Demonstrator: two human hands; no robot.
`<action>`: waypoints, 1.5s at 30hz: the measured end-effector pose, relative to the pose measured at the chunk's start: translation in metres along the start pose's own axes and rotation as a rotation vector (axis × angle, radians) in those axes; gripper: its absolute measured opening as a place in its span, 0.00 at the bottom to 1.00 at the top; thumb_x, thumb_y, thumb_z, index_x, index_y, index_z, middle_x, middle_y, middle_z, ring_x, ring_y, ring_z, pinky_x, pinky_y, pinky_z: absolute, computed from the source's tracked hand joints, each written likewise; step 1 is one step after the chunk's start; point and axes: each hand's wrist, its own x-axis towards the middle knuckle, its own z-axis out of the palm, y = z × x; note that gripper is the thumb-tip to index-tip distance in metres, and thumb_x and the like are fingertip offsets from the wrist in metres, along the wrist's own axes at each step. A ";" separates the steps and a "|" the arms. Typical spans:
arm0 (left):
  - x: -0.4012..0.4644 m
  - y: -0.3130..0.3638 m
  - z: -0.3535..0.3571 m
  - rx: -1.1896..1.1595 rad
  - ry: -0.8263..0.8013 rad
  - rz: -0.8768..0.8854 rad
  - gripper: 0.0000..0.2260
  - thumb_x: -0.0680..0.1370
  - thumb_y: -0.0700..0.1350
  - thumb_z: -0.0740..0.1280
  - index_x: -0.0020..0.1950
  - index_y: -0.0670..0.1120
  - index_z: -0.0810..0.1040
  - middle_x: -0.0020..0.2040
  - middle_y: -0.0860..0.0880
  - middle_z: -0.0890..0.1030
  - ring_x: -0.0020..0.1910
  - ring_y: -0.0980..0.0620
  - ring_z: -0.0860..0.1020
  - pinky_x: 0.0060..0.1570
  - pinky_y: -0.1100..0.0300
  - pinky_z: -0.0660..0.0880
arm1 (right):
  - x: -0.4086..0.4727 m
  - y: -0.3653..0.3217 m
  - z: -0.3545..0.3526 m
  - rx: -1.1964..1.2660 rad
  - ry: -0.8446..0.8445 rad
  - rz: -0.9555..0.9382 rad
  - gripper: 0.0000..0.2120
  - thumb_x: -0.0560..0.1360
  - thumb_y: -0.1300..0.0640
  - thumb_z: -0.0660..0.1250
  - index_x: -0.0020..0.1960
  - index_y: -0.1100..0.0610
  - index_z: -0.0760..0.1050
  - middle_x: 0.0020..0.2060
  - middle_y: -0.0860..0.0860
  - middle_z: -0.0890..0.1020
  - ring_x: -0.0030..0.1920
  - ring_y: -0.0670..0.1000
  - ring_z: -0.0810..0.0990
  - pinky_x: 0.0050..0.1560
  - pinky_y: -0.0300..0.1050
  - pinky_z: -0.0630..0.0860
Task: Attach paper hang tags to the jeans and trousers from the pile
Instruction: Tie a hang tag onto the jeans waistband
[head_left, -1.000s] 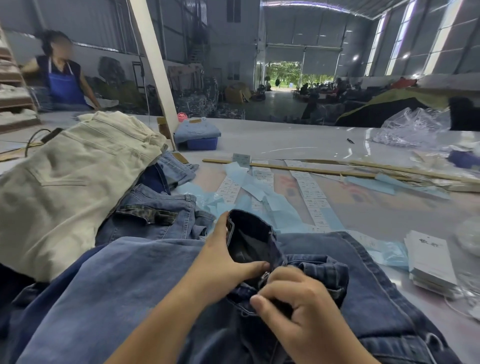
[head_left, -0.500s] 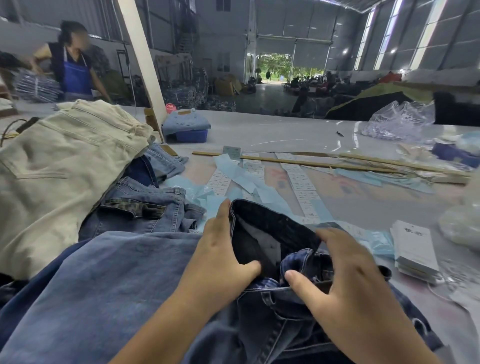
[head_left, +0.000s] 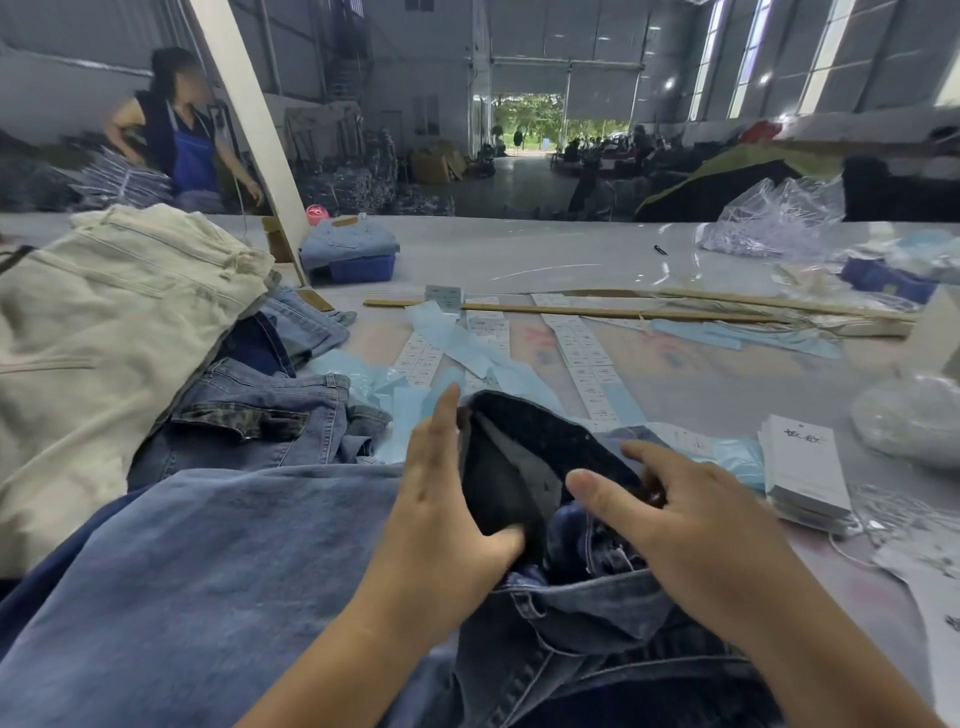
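A pair of blue jeans (head_left: 197, 571) lies across the near table with its dark waistband (head_left: 524, 441) turned open toward me. My left hand (head_left: 441, 519) holds the left side of that waistband, thumb pressed on the dark inner fabric, fingers flat along the outside. Over the right side of the waistband hovers my right hand (head_left: 675, 525), fingers spread, with nothing visibly gripped. A stack of white paper hang tags (head_left: 802, 467) sits on the table to the right of my right hand. A pile of cream trousers (head_left: 104, 338) and more jeans (head_left: 249, 415) lies at the left.
Strips of printed labels (head_left: 582, 353) and pale blue paper (head_left: 447, 332) litter the table beyond the waistband. Long wooden sticks (head_left: 597, 312) lie across it. A folded pair of jeans rests on a blue box (head_left: 358, 267). Clear plastic bags (head_left: 774, 218) sit far right. A person in a blue apron (head_left: 176, 124) stands far left.
My right hand let go of the fly area and lifted to the right, opening its fingers. The waistband opened wider. My left hand stayed on it.
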 end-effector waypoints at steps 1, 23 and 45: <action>-0.002 0.002 0.001 -0.026 -0.004 0.015 0.52 0.70 0.40 0.76 0.73 0.74 0.43 0.67 0.77 0.54 0.66 0.80 0.54 0.57 0.84 0.60 | 0.004 0.000 0.005 -0.005 0.021 -0.011 0.19 0.68 0.23 0.55 0.47 0.36 0.69 0.38 0.37 0.74 0.48 0.45 0.73 0.61 0.53 0.69; -0.011 -0.002 -0.042 0.198 0.069 -0.235 0.36 0.70 0.47 0.73 0.73 0.64 0.61 0.56 0.69 0.68 0.55 0.77 0.65 0.57 0.65 0.62 | -0.018 0.049 0.013 0.208 0.258 0.038 0.15 0.70 0.41 0.68 0.56 0.42 0.71 0.46 0.36 0.73 0.45 0.41 0.74 0.47 0.42 0.70; -0.001 0.055 -0.018 -0.076 -0.341 0.002 0.18 0.67 0.66 0.72 0.53 0.61 0.78 0.57 0.61 0.79 0.60 0.62 0.76 0.59 0.65 0.70 | -0.011 0.029 0.026 1.022 -0.067 -0.169 0.14 0.65 0.48 0.73 0.51 0.47 0.83 0.45 0.53 0.86 0.48 0.54 0.85 0.51 0.54 0.81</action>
